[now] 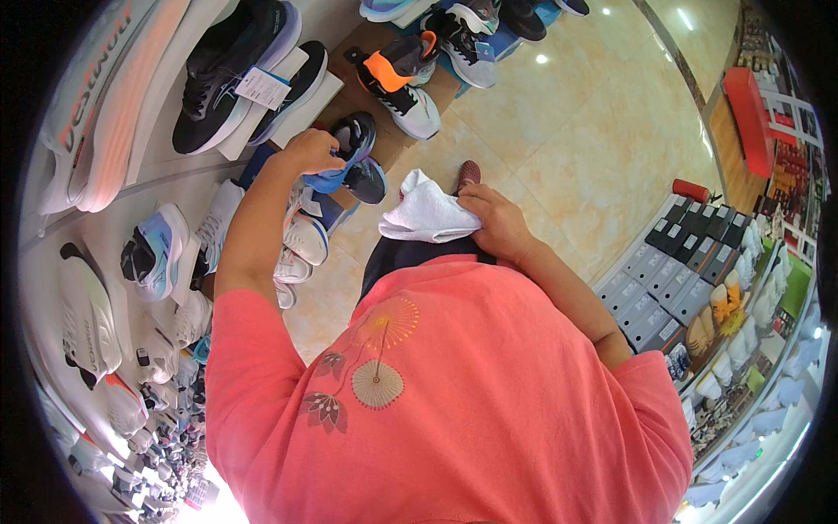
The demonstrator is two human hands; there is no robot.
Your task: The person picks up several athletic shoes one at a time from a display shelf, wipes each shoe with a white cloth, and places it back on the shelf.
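Note:
A folded white cloth (pixel 425 209) is gripped at its right side by my right hand (pixel 494 219), in front of my waist. My left hand (pixel 314 154) reaches over to the shoe display and has its fingers on a blue sports shoe (pixel 326 180); part of that shoe is hidden beneath the hand. Directly beside it lies a dark shoe with a blue-purple sole (pixel 365 180). Above these, a white and black running shoe (pixel 419 111) and a grey and orange shoe (pixel 399 65) rest on a brown cardboard box (pixel 445 88).
Shelves on the left carry many sports shoes, among them a large black one (pixel 222 85) with a white tag (pixel 263 88). Low down stand white shoes (pixel 304 239). Stacked grey shoeboxes (pixel 661 275) and more shoes line the right. Tiled floor (pixel 550 137) lies ahead; a red bench (pixel 748 121) stands farther off.

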